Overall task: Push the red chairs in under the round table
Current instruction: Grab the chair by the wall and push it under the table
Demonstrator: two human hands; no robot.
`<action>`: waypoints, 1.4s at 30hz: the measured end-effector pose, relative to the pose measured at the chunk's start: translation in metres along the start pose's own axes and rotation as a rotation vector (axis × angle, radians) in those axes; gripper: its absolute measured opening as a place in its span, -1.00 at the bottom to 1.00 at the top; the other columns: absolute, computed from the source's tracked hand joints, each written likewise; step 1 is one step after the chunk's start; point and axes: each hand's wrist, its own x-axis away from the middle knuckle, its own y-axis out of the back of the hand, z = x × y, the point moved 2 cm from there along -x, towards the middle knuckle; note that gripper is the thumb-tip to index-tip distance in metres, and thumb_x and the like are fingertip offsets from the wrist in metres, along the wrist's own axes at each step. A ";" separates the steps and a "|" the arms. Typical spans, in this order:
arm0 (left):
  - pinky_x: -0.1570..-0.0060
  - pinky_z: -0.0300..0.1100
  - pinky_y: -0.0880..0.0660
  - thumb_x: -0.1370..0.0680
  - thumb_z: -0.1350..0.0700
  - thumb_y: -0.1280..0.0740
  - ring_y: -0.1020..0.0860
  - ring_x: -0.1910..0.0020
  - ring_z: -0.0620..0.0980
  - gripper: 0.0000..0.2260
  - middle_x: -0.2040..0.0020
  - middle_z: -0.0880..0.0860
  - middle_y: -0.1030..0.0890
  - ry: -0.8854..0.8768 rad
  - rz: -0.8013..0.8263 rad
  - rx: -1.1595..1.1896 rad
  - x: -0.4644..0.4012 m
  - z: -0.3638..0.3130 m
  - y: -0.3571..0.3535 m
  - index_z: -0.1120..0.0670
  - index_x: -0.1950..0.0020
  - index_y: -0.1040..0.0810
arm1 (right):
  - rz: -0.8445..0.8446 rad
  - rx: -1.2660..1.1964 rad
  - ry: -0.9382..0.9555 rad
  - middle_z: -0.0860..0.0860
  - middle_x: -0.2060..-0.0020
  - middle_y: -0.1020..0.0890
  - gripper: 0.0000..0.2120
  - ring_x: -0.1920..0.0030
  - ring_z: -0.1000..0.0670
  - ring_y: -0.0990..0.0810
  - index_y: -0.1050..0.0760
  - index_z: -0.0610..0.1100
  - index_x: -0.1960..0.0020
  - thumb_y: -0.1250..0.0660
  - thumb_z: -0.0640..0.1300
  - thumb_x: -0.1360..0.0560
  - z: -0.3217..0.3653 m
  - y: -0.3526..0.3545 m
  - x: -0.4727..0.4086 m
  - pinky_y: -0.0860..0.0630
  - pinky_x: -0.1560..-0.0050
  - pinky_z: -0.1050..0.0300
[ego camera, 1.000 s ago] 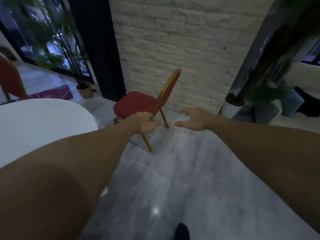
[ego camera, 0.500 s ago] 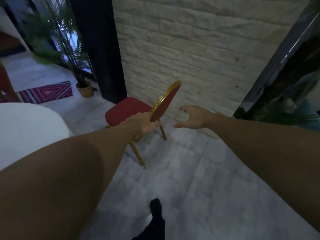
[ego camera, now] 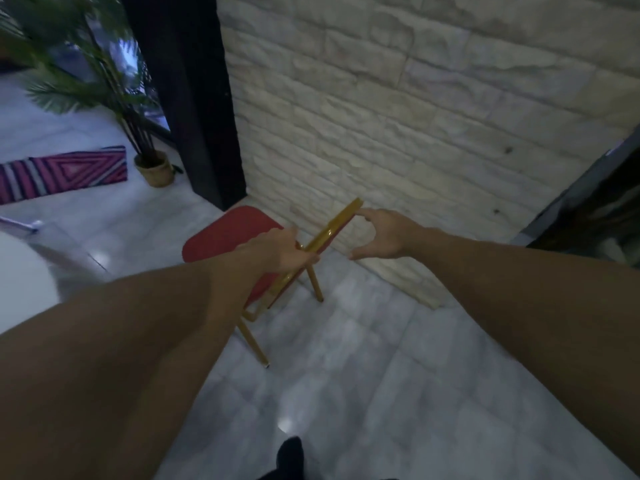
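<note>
A red chair with a gold metal frame stands on the grey floor beside the stone wall, its backrest seen edge-on. My left hand is closed around the near edge of the backrest frame. My right hand is open and curved, fingertips touching the top far corner of the backrest. The round white table shows only as a pale edge at the far left.
A light stone wall runs close behind the chair. A dark pillar stands to its left. A potted palm and a pink striped rug lie at the left. My dark shoe is on the tiled floor.
I have stepped closer to the chair. My left hand has closed on the backrest frame and my right hand has come forward to touch its top corner. The table has slid toward the left edge.
</note>
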 end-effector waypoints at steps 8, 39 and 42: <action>-0.34 0.13 -0.41 -0.12 -0.61 -0.25 -0.40 -0.42 0.15 0.18 -0.54 0.10 -0.35 0.175 0.043 0.030 -0.059 0.003 0.001 0.01 -0.61 -0.19 | 0.133 0.105 0.105 -0.09 -0.63 -0.27 0.21 -0.57 -0.13 -0.29 -0.09 0.00 -0.69 -0.61 0.37 -0.24 -0.028 0.012 -0.107 -0.29 -0.43 0.05; -0.18 0.07 -0.54 -0.52 0.24 -0.25 -0.60 -0.10 0.21 -0.50 -0.06 0.11 -0.65 0.579 -0.171 0.215 -0.105 -0.034 -0.059 -0.12 -0.42 -0.52 | 0.538 0.491 0.945 0.08 0.25 -0.64 -0.47 0.22 -0.04 -0.61 -0.45 0.48 0.22 -0.26 -0.22 -0.48 -0.038 -0.028 -0.255 -0.58 0.20 -0.02; -0.18 0.04 -0.53 -0.52 0.27 -0.24 -0.60 -0.09 0.17 -0.48 -0.03 0.08 -0.65 0.601 -0.205 0.239 -0.106 -0.036 -0.063 -0.15 -0.42 -0.52 | 0.565 0.513 0.995 0.11 0.28 -0.64 -0.53 0.25 0.00 -0.61 -0.47 0.42 0.21 -0.25 -0.22 -0.47 -0.033 -0.030 -0.265 -0.60 0.21 -0.04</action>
